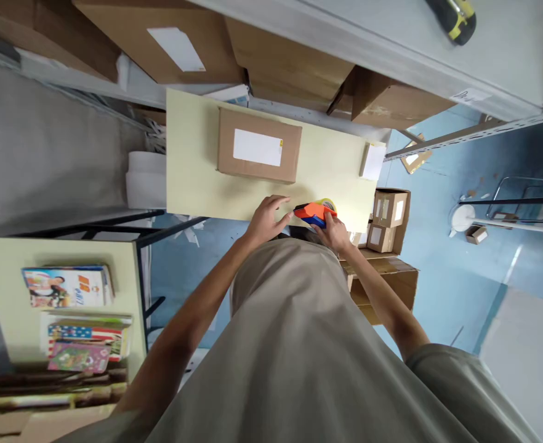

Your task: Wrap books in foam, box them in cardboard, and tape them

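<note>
- Orange and blue plastic tape dispenser [314,213] with a yellowish tape roll, at the near edge of the pale yellow desk [193,178].
- Gripped from the near side by the right hand [333,232], fingers wrapped round its handle.
- Left hand [266,218] just beside its nose, fingers loosely spread, resting on the desk edge.
- Farther back, flat brown cardboard box [258,145] bearing a white label, well apart.
- Small white-labelled packet [373,161] at the desk's right end.

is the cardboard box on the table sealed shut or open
Shut, flaps flat: the cardboard box lies closed on the table, white label up. Whether tape seals it, cannot tell.
</note>
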`<state>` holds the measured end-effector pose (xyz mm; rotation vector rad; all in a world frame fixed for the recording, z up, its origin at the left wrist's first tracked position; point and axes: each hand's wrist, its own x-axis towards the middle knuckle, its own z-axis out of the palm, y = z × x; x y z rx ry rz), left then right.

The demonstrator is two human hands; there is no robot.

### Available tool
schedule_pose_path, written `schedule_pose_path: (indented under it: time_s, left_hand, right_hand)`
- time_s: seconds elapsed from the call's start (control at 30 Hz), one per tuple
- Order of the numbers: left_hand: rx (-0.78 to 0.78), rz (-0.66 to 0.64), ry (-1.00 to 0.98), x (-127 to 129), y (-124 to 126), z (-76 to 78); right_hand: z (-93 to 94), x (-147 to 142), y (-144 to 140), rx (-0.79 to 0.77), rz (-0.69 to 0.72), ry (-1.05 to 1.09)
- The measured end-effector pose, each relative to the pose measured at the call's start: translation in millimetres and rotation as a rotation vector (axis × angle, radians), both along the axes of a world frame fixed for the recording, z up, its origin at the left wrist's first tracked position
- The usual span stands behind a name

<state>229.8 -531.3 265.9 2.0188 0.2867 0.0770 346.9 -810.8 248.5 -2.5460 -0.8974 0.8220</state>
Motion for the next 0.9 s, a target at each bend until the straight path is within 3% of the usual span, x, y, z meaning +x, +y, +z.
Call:
schedule_pose_path:
  time_s: [0.17, 0.37, 0.57, 0.9]
  left_hand:
    - [-0.032, 0.052, 0.038, 8.8, -51.0, 7.2]
    - [0.01, 0.166, -0.02, 4.9, -92.1, 32.7]
    - [0.017, 0.03, 0.028, 5.2, -96.1, 50.0]
    - [-0.023, -0.009, 0.054, 0.6, -91.4, 45.7]
  right_hand:
    - [2.6, 30.4, -34.7, 0.067, 0.294, -0.07]
    - [16.5, 52.8, -63.6, 0.173, 0.514, -0.123]
    - [35.4, 68.2, -78.5, 0.189, 0.631, -0.167]
    - [52.6, 67.4, -75.3, 0.206, 0.676, -0.15]
